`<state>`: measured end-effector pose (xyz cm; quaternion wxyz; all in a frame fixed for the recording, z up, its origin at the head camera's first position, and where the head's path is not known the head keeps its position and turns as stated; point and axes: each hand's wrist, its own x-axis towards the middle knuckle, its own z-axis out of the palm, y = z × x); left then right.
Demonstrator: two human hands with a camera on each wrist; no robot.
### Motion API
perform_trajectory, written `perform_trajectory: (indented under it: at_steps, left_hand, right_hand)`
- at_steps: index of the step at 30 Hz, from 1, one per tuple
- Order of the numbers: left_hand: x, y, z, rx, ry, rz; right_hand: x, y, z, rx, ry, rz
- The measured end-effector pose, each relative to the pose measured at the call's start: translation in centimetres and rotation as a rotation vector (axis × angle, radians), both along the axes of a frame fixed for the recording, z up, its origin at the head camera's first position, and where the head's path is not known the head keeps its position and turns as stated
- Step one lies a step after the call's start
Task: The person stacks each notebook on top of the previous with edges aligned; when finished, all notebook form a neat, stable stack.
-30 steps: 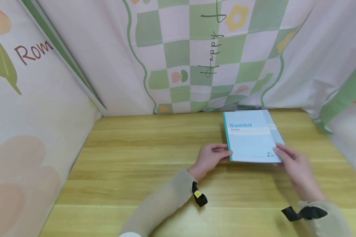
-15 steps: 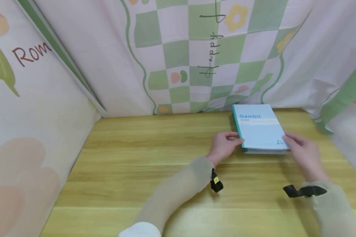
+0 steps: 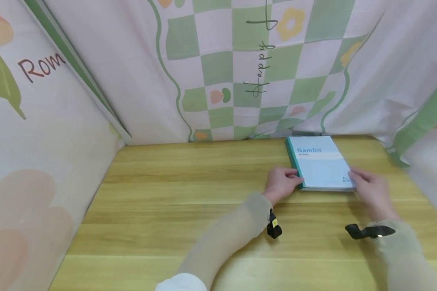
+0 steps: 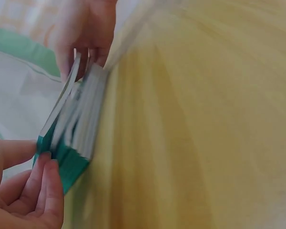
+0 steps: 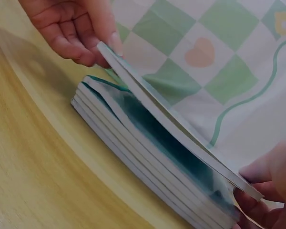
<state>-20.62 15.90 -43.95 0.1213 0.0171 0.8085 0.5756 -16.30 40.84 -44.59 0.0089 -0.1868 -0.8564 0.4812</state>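
Observation:
A pale blue notebook [image 3: 320, 163] marked "Gambit", with a teal spine, is held above a stack of similar notebooks [image 5: 128, 155]. My left hand [image 3: 282, 184] pinches its near spine corner between thumb and fingers. At the opposite near corner, my right hand [image 3: 375, 194] grips the edge, thumb on the cover. The right wrist view reveals a wedge-shaped gap between this notebook [image 5: 181, 136] and the stack. In the left wrist view, teal spines [image 4: 71, 167] sit beside the left fingertips. From the head view the top notebook hides most of the stack.
The stack stands on a wood-grain table [image 3: 189, 190], near its back right. Behind the table hangs a green-and-white checked curtain [image 3: 251, 81]. A printed fabric wall [image 3: 40, 133] borders the left side. Black straps [image 3: 274, 228] circle both sleeves.
Both hands carried the notebook right and back over the stack, then lowered it slightly toward the near side. Its edges line up more closely with the stack now.

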Motion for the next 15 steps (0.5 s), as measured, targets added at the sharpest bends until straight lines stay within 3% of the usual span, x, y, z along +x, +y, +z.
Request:
perform_trajectory:
  at_steps: [5, 15]
  left_hand:
    - [0.1, 0.3, -0.8, -0.001, 0.008, 0.038]
    - [0.3, 0.7, -1.4, 0.009, 0.033, 0.075]
  right_hand:
    - [-0.1, 0.2, -0.7, -0.042, -0.021, -0.036]
    - [-0.3, 0.3, -1.2, -0.096, -0.037, -0.077]
